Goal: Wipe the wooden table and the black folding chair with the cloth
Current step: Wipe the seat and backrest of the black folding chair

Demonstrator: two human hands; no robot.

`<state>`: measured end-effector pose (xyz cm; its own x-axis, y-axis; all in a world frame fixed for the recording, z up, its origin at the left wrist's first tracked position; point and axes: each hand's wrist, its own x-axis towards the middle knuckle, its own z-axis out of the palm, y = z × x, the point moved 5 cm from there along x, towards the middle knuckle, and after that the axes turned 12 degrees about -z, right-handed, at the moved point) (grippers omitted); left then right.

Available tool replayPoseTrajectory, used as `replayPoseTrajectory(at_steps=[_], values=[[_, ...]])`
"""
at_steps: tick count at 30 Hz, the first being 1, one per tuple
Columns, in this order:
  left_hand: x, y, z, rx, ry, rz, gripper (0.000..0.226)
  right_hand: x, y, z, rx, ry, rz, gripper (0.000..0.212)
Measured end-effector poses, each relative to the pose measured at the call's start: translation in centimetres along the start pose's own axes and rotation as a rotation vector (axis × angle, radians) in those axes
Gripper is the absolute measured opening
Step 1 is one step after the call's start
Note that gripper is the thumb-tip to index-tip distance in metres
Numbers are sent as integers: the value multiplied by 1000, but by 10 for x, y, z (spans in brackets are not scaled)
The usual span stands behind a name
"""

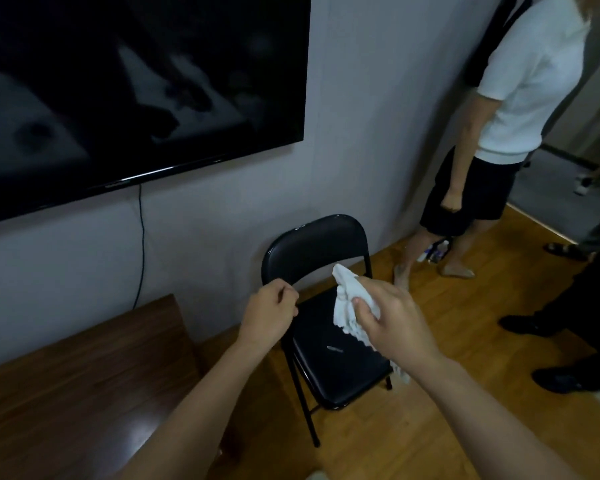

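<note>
R hand (394, 320) grips cloth (349, 306) over chair (340, 362) seat, prob. touching.

The folding chair (326, 306) stands right of the wooden table (84, 375), against the wall (361, 98).

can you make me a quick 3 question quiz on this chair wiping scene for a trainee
1. True or false: the white cloth is held in the left hand.
2. Where does the wooden table stand relative to the black folding chair? A) on its left, against the wall B) on its right, by the doorway C) behind the standing person
3. Fill in: a small pale mark lies on the chair's ____.

Key
1. False; the right hand grips it, above the seat.
2. A
3. seat
</note>
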<state>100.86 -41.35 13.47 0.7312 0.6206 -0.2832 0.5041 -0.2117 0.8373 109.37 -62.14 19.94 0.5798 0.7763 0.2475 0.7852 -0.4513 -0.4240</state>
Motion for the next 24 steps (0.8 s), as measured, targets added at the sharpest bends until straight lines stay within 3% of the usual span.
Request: replayPoseTrajectory(at_steps=[12,19,24], values=[[95,20,65,-58,92,-78,13,93,101,-4,-38,-89,-104,37],[113,-46,115,-76,210,-191,10,87,173,68,25,-188,-212,38],[139,-127,173,-16,204,-273,10,53,241,163,7,-289,-299,42]])
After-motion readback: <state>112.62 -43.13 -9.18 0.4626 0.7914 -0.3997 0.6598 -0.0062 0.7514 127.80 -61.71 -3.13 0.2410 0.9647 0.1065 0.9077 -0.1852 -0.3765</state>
